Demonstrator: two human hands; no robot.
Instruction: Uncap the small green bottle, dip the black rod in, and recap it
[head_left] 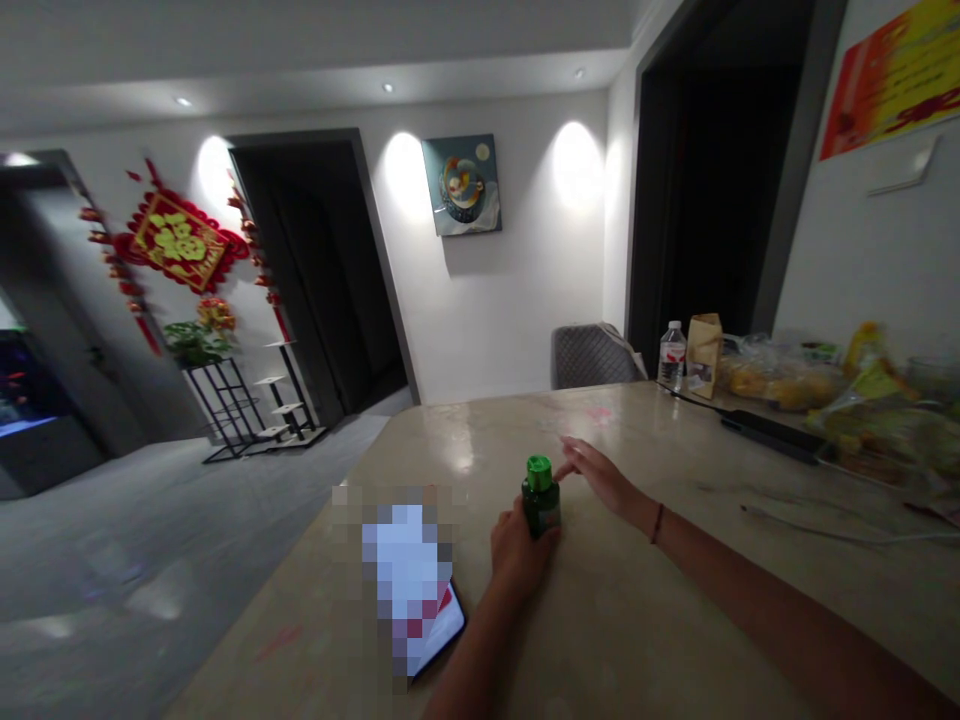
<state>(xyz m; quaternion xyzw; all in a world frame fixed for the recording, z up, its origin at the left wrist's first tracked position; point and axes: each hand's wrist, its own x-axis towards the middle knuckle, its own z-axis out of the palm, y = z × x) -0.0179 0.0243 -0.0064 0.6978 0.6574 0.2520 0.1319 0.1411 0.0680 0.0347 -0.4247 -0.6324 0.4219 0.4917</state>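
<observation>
Head view: nearest, a phone point(439, 625) is seen lying flat on the desk point(637, 620), close to its left edge. Just beyond it, a small dark green bottle point(541, 503) with a bright green cap point(538, 472) is held upright on the desk by the left hand point(517, 552), whose fingers are clamped on its body. The right hand point(600, 478) is stretched out flat just beside the cap, fingers apart, one fingertip at the cap's edge. Bare desk is left open ahead and to the right of the bottle. Farther off, a water bottle point(672, 356), a paper bag point(704, 355) and bagged food point(787, 380) are lined along the far right side, before a grey chair point(592, 355).
</observation>
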